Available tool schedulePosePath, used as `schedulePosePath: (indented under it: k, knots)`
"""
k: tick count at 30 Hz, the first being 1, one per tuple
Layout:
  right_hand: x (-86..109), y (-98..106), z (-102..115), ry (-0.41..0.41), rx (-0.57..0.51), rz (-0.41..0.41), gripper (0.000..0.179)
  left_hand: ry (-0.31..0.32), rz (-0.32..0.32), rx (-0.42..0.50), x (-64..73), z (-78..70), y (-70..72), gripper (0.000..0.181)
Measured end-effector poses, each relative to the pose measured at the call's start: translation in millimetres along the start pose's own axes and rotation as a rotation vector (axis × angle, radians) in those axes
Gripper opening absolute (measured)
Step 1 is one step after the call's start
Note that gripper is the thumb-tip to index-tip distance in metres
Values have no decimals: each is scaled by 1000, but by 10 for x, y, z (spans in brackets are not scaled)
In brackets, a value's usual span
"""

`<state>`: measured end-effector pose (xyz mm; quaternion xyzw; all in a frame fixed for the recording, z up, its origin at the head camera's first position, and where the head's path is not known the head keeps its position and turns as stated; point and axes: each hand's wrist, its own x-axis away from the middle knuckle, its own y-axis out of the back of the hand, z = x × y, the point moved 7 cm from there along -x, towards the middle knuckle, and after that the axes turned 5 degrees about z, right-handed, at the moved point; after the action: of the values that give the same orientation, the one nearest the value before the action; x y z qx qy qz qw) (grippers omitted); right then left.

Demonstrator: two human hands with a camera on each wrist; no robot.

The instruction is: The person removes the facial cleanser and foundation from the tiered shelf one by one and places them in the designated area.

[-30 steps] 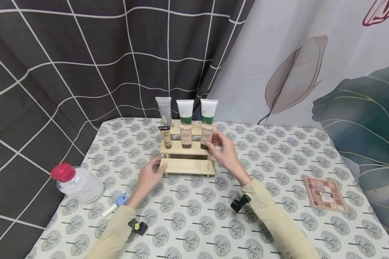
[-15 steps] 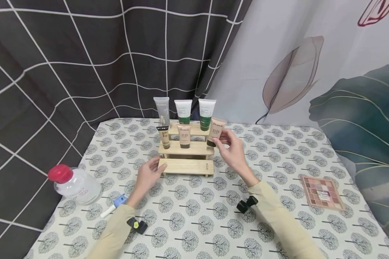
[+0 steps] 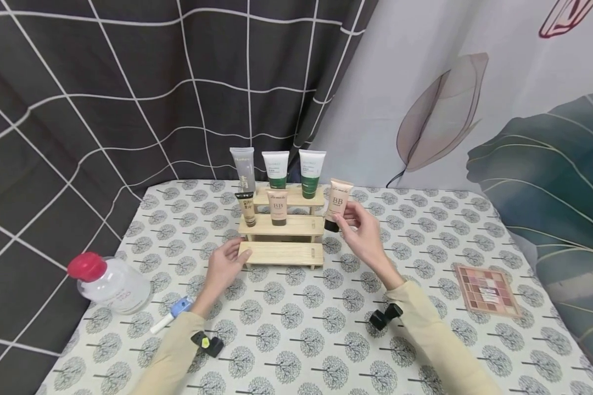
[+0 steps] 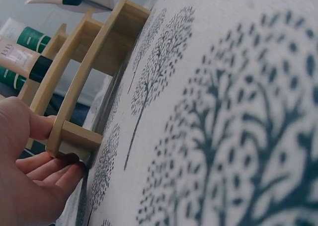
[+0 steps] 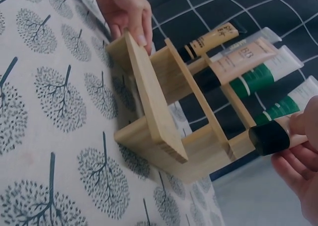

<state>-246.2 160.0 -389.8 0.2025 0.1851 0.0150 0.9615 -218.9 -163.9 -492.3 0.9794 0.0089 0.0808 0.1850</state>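
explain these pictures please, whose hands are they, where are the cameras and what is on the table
There's no machine: these are a person's bare left hand and right hand. The wide picture comes from a camera on the head; the two closer ones come from a camera worn on each wrist. On the tree-patterned cloth stands a three-step wooden rack, with three tubes on top and two in the middle. The left hand grips the front step at its left end; the right hand holds a BB tube beside the rack. A bottle is at the left, a palette at the right.
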Motion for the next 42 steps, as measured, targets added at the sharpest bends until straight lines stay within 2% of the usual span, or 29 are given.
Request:
schedulePosePath:
  k: [9,24,32,37,42]
  knots:
    - [85,43,-136,-79,9,32,30,13,8,53,14,-8,-12,50]
    - [305,-2,-408,-227,49,119,36,3,6,45,43,-20,-13,53]
    - [405,-12,-508,-288,137,131,36,-11,-17,3,53,-30,2,51]
    - [474,-22,-587,-333,210,143,37,-16,-23,9,53,-36,2,49]
    - [537,-73,-652,-372,213,189,34,-13,-22,15,42,-28,0,49]
